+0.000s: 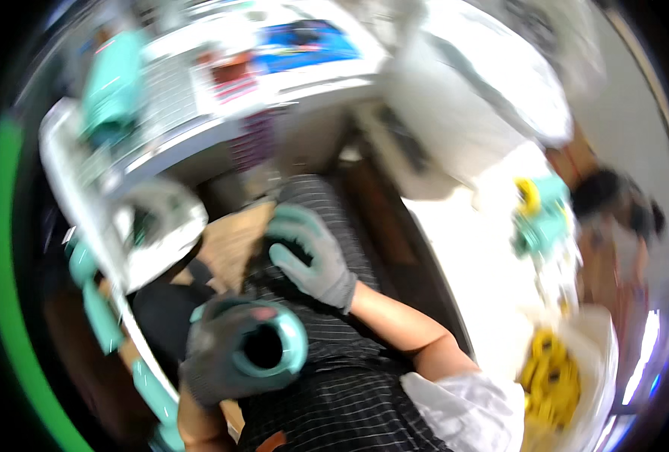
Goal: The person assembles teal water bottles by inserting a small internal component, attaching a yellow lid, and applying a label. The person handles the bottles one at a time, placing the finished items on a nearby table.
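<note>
Worn items of the person. The right hand (316,267) has a glove, grey over palm and back, with pale green fingers (298,223) and a darker grey cuff ending at the wrist. The left hand (212,358) has a matching grey glove, slightly blurred. Both forearms are bare below; a loose white sleeve (474,410) covers the right upper arm. The garment (342,403) is black with thin, pale stripes.

White workbench (327,89); near its right corner, a white side table (455,264). Beyond the side table's right edge, a bright light strip (641,358); beyond the workbench's left edge, a green band (3,248).
</note>
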`<action>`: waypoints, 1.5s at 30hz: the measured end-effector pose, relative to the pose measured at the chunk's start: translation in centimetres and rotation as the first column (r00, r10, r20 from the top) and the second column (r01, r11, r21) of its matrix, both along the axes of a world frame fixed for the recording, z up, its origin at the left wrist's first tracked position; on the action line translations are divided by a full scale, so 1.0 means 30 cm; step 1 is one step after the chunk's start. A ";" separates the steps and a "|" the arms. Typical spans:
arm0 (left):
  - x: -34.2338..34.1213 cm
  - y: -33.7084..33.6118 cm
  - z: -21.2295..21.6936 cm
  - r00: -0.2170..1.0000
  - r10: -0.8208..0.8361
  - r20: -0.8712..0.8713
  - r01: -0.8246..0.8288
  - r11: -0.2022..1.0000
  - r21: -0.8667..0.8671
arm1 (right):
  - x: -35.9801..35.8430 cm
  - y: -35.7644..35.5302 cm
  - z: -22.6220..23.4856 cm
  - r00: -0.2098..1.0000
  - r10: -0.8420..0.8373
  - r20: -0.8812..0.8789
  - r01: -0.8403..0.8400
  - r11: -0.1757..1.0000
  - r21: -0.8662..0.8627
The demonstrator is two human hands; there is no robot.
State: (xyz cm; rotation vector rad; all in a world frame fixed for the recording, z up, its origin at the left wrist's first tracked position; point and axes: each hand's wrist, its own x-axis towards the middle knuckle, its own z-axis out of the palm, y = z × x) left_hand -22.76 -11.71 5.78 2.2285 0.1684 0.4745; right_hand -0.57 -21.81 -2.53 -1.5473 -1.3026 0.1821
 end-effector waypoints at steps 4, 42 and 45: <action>0.122 -0.007 0.047 0.977 -0.121 -0.177 0.079 0.971 -0.227 | 0.207 -0.430 -0.104 0.898 -0.436 -0.063 0.426 0.896 -0.123; 0.282 -0.115 -0.106 0.952 -0.270 -0.143 0.268 0.963 -0.031 | 0.836 -1.089 0.121 0.572 -0.326 0.753 0.807 0.059 -0.588; 0.288 -0.110 -0.109 0.942 -0.288 -0.176 0.288 0.957 -0.025 | 0.839 -1.112 0.144 0.644 -0.460 0.611 0.694 0.015 -0.720</action>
